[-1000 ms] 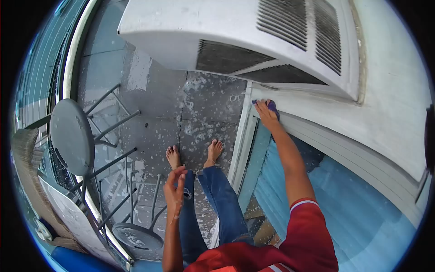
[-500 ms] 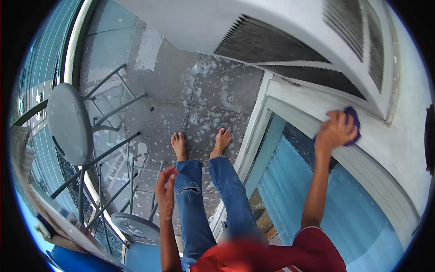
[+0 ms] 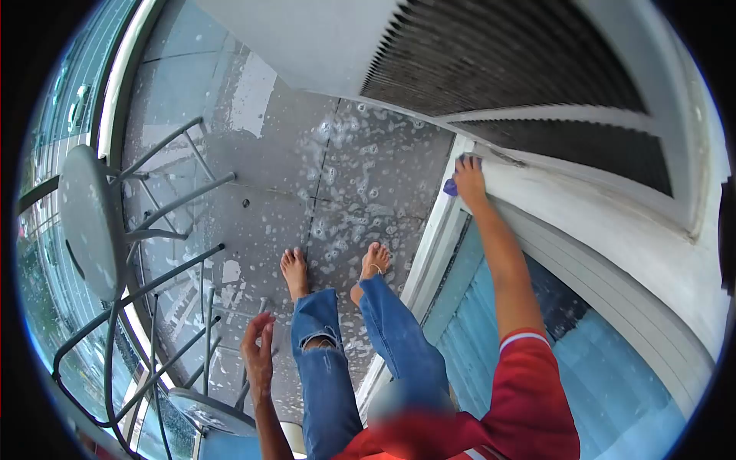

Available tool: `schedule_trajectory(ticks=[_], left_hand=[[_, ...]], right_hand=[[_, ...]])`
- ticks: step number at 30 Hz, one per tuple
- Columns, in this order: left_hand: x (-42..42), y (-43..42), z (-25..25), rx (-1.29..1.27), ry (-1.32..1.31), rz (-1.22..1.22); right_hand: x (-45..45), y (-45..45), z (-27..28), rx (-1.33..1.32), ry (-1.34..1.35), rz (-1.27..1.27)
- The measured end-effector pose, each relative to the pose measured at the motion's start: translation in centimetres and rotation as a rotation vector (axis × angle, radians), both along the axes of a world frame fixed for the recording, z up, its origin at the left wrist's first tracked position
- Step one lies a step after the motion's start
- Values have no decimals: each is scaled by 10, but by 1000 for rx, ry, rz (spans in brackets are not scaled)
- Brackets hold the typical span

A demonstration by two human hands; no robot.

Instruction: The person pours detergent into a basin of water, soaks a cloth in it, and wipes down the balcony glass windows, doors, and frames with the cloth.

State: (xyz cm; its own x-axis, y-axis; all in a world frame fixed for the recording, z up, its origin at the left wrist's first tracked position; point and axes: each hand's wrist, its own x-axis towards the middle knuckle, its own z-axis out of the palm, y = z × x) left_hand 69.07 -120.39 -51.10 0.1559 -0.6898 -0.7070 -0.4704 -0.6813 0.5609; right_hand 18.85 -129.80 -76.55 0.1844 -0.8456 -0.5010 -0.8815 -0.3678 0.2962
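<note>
My right hand presses a purple cloth against the upper corner of the white wall ledge, beside the window frame. Part of the cloth is hidden under my fingers. Wet and loosely bent, my left hand hangs in the air with nothing in it, near the legs of a grey stool. Below my right arm is the window glass, with drops on it and pale blue curtain-like folds behind.
A large white air-conditioner unit with dark grilles juts out above the window. Soapy foam covers the wet tiled floor around my bare feet. A round-topped grey stool and a second stool lie tipped on the left, by a glass railing.
My right hand has swept left along the ledge with the cloth to its corner. My left hand has lowered slightly and moved left. The view has shifted closer to the unit.
</note>
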Motion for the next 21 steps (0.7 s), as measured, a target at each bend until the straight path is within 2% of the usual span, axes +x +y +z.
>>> schedule_trajectory(ticks=[2,6,9,11,13,14,16,17,18,19,20,21], left_hand=[[-8,-8,24,-8,30,-7],[-6,-8,73,-78,47,-27],[-8,-15,115,-98,142,64],[-17,-29,148,-174,225,38],[-34,-38,181,-211,424,85],[-43,-45,202,-230,464,18],[-58,-68,257,-262,569,-88],[-64,-74,291,-274,625,-132],[-61,-83,320,-303,617,-128],[-56,-88,348,-365,643,-232],[-51,-90,369,-424,667,-327],[-43,-96,384,-457,645,-300]], right_hand=[[6,36,34,-22,97,41],[4,70,157,-91,-11,55],[21,79,332,-200,-56,-126],[39,95,441,-361,34,-233],[50,114,516,-439,139,-391],[49,117,535,-473,133,-403],[49,113,555,-317,64,-501],[50,102,559,-336,51,-500],[50,75,562,-442,-52,-590],[55,54,567,-540,-163,-676],[70,38,574,-639,-202,-685],[99,12,583,-741,-256,-685]])
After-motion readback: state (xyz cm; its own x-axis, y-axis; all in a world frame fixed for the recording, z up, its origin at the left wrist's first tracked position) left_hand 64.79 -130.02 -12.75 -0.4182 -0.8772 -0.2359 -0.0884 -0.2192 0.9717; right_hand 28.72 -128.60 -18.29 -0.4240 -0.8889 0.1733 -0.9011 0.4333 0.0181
